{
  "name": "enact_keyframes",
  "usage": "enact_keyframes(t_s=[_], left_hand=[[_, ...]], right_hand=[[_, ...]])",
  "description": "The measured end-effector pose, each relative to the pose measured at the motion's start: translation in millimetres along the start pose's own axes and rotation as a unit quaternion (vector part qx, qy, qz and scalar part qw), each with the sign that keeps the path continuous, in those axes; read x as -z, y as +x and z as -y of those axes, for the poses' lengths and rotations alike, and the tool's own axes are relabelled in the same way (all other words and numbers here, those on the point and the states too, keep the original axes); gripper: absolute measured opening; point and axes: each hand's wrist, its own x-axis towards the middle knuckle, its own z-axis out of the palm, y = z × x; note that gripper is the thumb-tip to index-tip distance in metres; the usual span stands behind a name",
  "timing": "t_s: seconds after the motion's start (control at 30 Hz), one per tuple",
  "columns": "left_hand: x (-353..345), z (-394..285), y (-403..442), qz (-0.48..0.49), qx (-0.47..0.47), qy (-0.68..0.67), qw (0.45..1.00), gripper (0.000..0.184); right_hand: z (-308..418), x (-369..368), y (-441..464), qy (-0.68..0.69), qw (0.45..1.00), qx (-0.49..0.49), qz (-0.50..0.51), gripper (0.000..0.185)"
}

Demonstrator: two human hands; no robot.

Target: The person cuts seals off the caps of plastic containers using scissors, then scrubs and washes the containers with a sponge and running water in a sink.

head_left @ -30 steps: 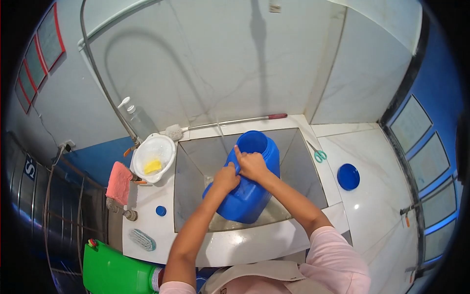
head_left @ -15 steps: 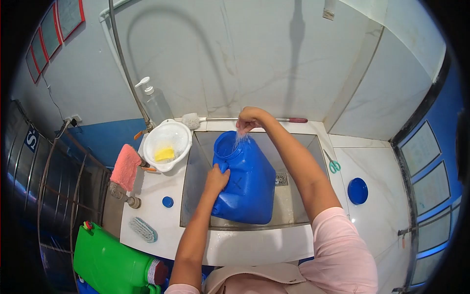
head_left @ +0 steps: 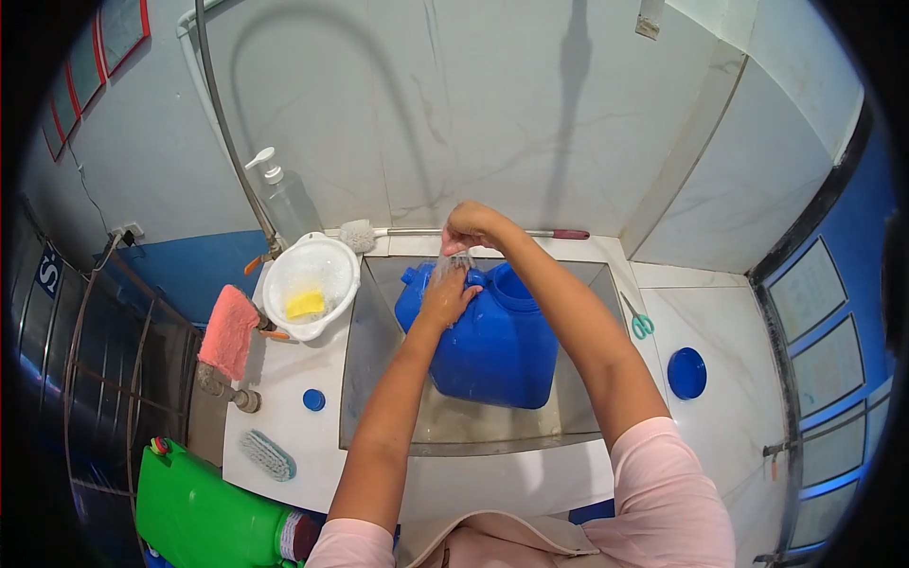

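A big blue jerry can (head_left: 492,355) stands tilted in the sink (head_left: 587,426), its wide uncapped mouth toward the right and a small spout at its left. My left hand (head_left: 445,301) is closed over the handle area on its top. Above it, my right hand (head_left: 471,225) is curled, fingers pointing down. Clear water (head_left: 454,260) runs from under those fingers onto the can and my left hand. Whatever the right fingers grip is hidden.
Left of the sink are a white basin (head_left: 331,260) with a yellow sponge (head_left: 305,303), a pump bottle (head_left: 292,201), a small blue cap (head_left: 313,399) and a scrub brush (head_left: 267,454). Scissors (head_left: 641,324) and a blue lid (head_left: 686,373) lie right. A long-handled brush (head_left: 417,232) lies behind.
The can has turned, bringing its mouth from the left round to the right. My left hand has moved up onto its top. My right hand and the water have shifted slightly left.
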Motion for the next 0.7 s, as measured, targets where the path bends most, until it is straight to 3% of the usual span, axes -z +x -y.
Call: enact_keyframes(t_s=[0.07,0.1,0.27,0.4,0.47,0.5,0.57,0.7], left_hand=[[20,-4,5,0.117,0.073,-0.063,0.988,0.055],[26,-4,8,0.117,0.074,-0.062,0.988,0.055],[52,6,6,0.323,0.111,0.001,0.94,0.058],[53,19,-37,0.307,0.182,-0.091,0.93,0.057],[43,25,-69,0.184,0.263,-0.105,0.941,0.06],[53,20,-75,0.184,0.265,-0.103,0.941,0.06],[71,13,-90,0.196,0.459,-0.166,0.851,0.059],[75,11,-121,0.122,0.546,-0.197,0.805,0.056]], right_hand=[[-4,-3,2,0.003,0.999,0.011,-0.035,0.012],[-7,-3,4,0.004,0.997,0.021,-0.07,0.013],[-12,-4,11,0.0,0.998,0.023,-0.066,0.014],[-9,-2,10,-0.013,0.997,0.036,-0.071,0.016],[-11,5,13,-0.053,0.997,0.031,-0.037,0.016],[-11,8,12,-0.097,0.995,0.028,-0.004,0.016],[-15,12,9,-0.109,0.994,0.01,0.022,0.016],[-18,13,11,-0.121,0.991,-0.041,0.041,0.017]])
